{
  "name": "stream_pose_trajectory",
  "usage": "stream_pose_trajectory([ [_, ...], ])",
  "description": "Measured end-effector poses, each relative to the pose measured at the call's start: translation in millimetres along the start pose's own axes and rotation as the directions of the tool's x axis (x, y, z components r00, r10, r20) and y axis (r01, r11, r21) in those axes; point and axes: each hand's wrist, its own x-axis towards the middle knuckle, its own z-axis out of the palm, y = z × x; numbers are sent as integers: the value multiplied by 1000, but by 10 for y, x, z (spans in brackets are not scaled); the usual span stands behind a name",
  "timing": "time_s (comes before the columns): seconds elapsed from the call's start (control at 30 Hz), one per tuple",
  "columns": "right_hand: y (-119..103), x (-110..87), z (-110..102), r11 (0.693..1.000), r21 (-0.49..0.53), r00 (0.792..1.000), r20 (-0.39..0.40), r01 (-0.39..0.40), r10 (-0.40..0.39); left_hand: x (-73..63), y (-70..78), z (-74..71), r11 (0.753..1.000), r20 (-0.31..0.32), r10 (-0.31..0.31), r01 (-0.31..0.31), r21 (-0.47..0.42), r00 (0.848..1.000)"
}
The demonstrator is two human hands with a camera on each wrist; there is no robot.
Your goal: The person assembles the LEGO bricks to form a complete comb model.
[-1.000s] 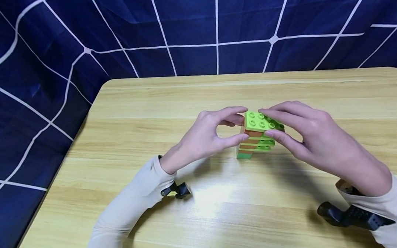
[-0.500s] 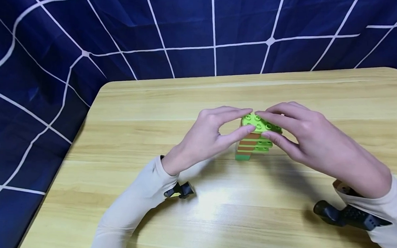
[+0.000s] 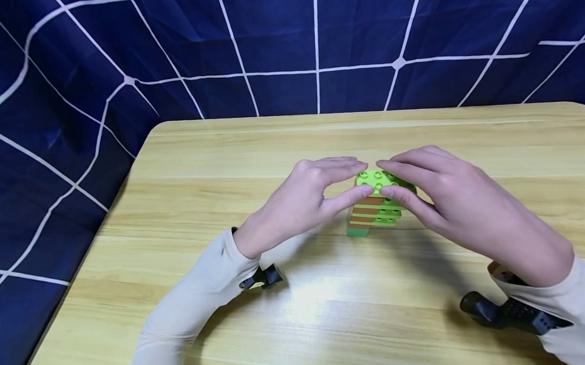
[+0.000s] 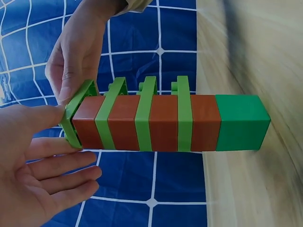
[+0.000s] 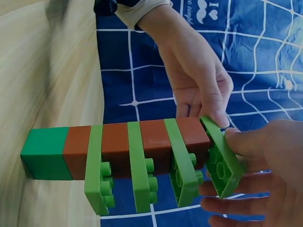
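A narrow tower of toy building bricks (image 3: 362, 211) stands upright on the table, with brown bricks (image 4: 163, 123) and light-green plates alternating above a dark green brick (image 4: 241, 123). The plates stick out to the right. On top lies a light-green studded plate (image 3: 377, 178), tilted against the uppermost brown brick in both wrist views. My left hand (image 3: 304, 194) pinches its left end between thumb and fingers. From the right, my right hand (image 3: 460, 203) pinches the same plate across its width, thumb on the near edge. Fingers of both hands partly cover the plate.
The wooden table (image 3: 214, 179) stretches around the tower, and its far edge meets a dark blue cloth (image 3: 279, 35) with white grid lines. Black wrist cameras (image 3: 512, 314) hang below both light sleeves.
My left hand has moved right, from beside the tower's top to the plate's left end. My right thumb and fingers have shifted slightly left along the plate.
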Motion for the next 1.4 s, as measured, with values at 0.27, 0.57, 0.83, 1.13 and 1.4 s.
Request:
stream_pose_trajectory([
  [0.27, 6, -3, 25, 999, -40, 998, 52, -21, 23, 23, -3, -19, 1000, 11, 16, -16, 19, 1000],
  [0.57, -9, -13, 95, 995, -85, 998, 12, 58, -57, 31, -1, -57, 1000, 41, -16, 15, 22, 999],
  [0.83, -29, -11, 122, 991, -110, 997, -6, 70, -71, 29, 7, -41, 1000, 40, -11, 10, 26, 999],
  [1.13, -59, -13, 142, 991, -124, 999, -16, 50, -52, 11, 6, -13, 999, 14, 1, -2, 50, 1000],
  [1.4, -56, -12, 146, 991, -114, 997, -28, 62, -66, 6, -12, -3, 999, -6, 18, -18, 30, 1000],
])
